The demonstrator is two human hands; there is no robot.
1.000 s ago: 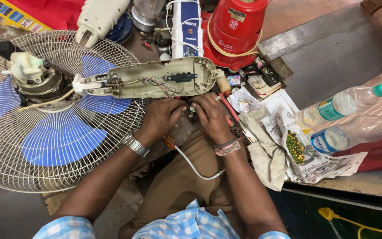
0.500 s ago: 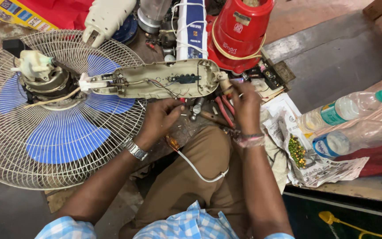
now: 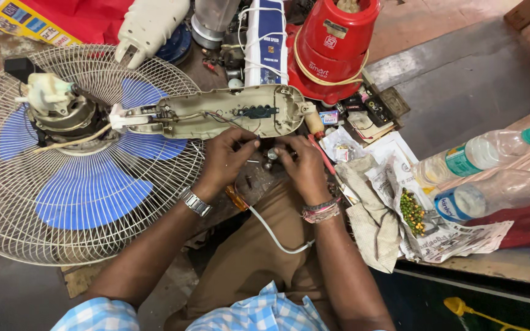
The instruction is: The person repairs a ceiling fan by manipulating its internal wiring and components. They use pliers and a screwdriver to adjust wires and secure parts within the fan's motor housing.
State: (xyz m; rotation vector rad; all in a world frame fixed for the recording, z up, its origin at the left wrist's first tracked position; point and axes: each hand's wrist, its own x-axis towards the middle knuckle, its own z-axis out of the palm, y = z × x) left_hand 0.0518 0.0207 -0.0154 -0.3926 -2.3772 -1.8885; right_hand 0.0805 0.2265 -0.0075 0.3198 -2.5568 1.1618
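A pedestal fan lies on the bench, its wire grill and blue blades (image 3: 81, 190) at the left and its motor (image 3: 56, 110) bare. Its beige control housing (image 3: 216, 113) lies open, with wires and a dark switch block inside. My left hand (image 3: 225, 159) and my right hand (image 3: 305, 168) meet just below the housing. Both pinch a small round metal part (image 3: 272, 153) between their fingertips. A red-handled screwdriver (image 3: 324, 158) lies beside my right hand. Under my left wrist are an orange-handled tool (image 3: 237, 197) and a white cable (image 3: 277, 240).
Behind the housing stand a red mixer base (image 3: 335, 49), a white and blue box (image 3: 266, 40) and a cream appliance body (image 3: 148, 24). At the right are a cloth (image 3: 369, 211), newspaper with green peas (image 3: 412, 211) and two plastic bottles (image 3: 483, 153).
My right hand reached right toward the screwdrivers half a second ago and has come back to the middle, fingertips meeting my left hand. My left hand has stayed below the housing.
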